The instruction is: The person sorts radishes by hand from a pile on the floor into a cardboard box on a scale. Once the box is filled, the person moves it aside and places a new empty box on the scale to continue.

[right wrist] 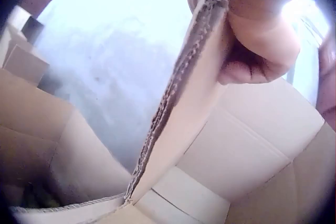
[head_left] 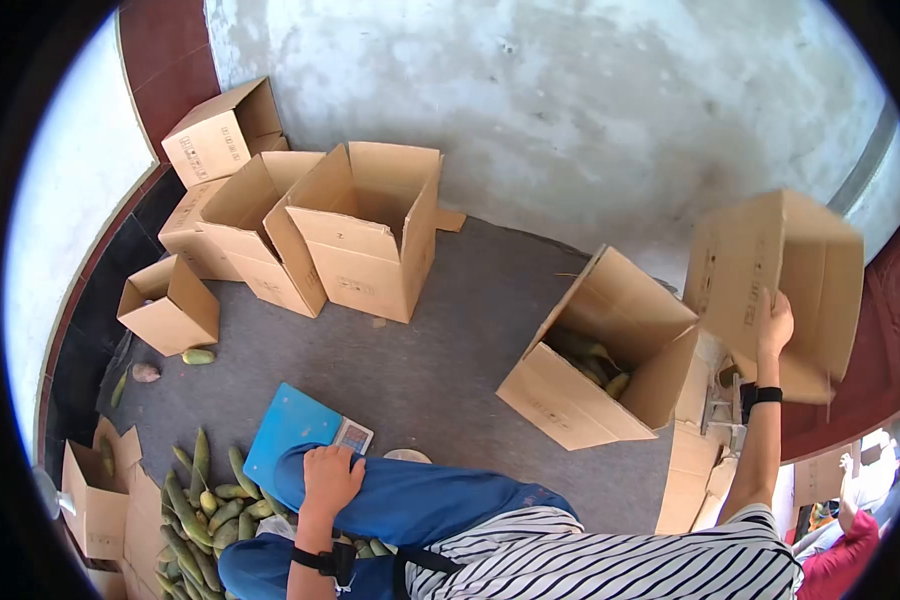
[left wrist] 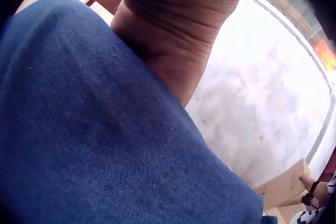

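Observation:
My right hand (head_left: pixel 776 322) pinches the edge of a cardboard box (head_left: pixel 735 265), raised at the right with its opening turned toward the right. In the right wrist view the fingers (right wrist: pixel 252 69) curl over the box's cut wall (right wrist: pixel 176 113), and its inside shows. Just left of it stands an open box (head_left: pixel 580 400) with green, elongated vegetables (head_left: pixel 595 365) inside. My left hand (head_left: pixel 332 480) rests on the blue-trousered knee; in the left wrist view the hand (left wrist: pixel 173 50) is partly hidden behind the knee.
Several open boxes (head_left: pixel 355 270) stand at the back left by the wall. A blue scale (head_left: pixel 288 430) lies near the knee, beside a pile of green vegetables (head_left: pixel 205 520). Flattened cardboard (head_left: pixel 685 475) lies at the right. A person in red (head_left: pixel 845 560) is at the lower right.

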The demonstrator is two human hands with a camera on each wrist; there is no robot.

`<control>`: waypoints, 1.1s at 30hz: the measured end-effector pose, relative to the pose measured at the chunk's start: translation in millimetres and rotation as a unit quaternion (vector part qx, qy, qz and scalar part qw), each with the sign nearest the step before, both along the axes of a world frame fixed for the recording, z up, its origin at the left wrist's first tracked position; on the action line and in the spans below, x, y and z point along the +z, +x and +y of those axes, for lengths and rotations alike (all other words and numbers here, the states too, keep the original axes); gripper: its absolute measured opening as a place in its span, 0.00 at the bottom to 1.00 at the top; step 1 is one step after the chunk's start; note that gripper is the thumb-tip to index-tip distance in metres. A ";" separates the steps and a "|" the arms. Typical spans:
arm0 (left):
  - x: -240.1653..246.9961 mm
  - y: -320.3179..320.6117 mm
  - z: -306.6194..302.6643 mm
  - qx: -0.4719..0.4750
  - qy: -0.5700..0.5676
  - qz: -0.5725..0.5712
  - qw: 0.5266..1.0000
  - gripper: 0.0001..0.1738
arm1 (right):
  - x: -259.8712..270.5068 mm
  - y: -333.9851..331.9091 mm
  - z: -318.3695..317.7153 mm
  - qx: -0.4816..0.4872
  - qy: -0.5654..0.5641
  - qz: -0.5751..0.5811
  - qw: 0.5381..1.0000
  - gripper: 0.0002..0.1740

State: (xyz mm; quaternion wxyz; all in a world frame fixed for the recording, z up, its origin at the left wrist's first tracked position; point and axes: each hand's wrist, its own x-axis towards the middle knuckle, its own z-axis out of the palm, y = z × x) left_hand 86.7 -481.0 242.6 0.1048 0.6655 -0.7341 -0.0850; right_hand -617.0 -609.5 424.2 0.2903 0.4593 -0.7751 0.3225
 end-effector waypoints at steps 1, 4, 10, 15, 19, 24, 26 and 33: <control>0.8 -1.2 -0.2 0.004 0.000 0.004 1.000 0.15 | 10.4 18.9 -7.7 0.041 0.001 0.082 0.996 0.15; -1.8 -2.6 0.3 0.010 0.000 0.004 1.000 0.14 | 38.1 77.6 -36.8 0.130 -0.040 0.238 0.962 0.10; -2.5 -3.9 -0.8 0.013 -0.008 0.001 1.000 0.14 | 61.4 167.7 -111.4 0.254 0.015 0.284 0.924 0.11; -2.4 -2.1 3.0 0.026 -0.018 0.014 0.999 0.14 | 10.0 248.6 -188.3 0.400 0.118 0.252 0.874 0.13; -4.3 0.0 5.2 0.031 -0.025 0.036 0.999 0.14 | -101.0 318.1 -225.1 0.448 0.253 0.161 0.842 0.15; 2.5 2.3 17.9 0.027 -0.031 0.069 0.997 0.15 | -182.4 384.8 -199.7 0.560 0.264 0.110 0.778 0.14; 2.2 0.4 13.1 0.051 -0.022 0.064 0.996 0.16 | -172.5 394.0 -193.0 0.541 0.247 0.152 0.789 0.12; -2.0 -2.4 4.7 0.036 -0.022 0.061 0.997 0.16 | -228.1 423.4 -61.2 0.559 0.471 0.185 0.657 0.11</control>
